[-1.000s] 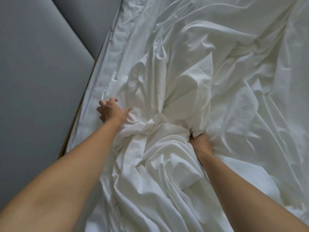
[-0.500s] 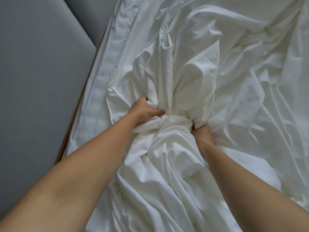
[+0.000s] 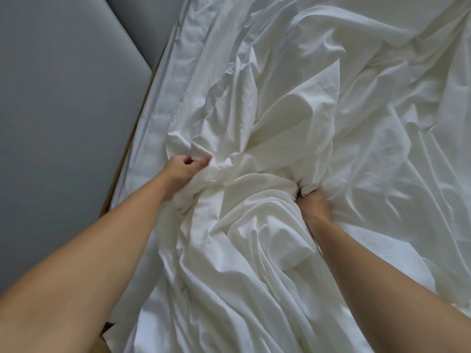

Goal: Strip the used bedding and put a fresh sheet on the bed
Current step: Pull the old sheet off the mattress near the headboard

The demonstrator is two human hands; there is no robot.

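Stage: stripping underway, by my read; white sheet (image 3: 254, 205) bunched mid-bed, the rest rumpled across the mattress (image 3: 156, 118) | left hand (image 3: 182, 169) pinches a fold near the bed's left edge | right hand (image 3: 313, 203) clenched on gathered cloth | left: pull sheet clear, lay fresh one (none seen) | containers: no hamper or basket in view

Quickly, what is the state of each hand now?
Left hand: closed, gripping a fold of the white sheet.
Right hand: closed, gripping the bunched sheet.
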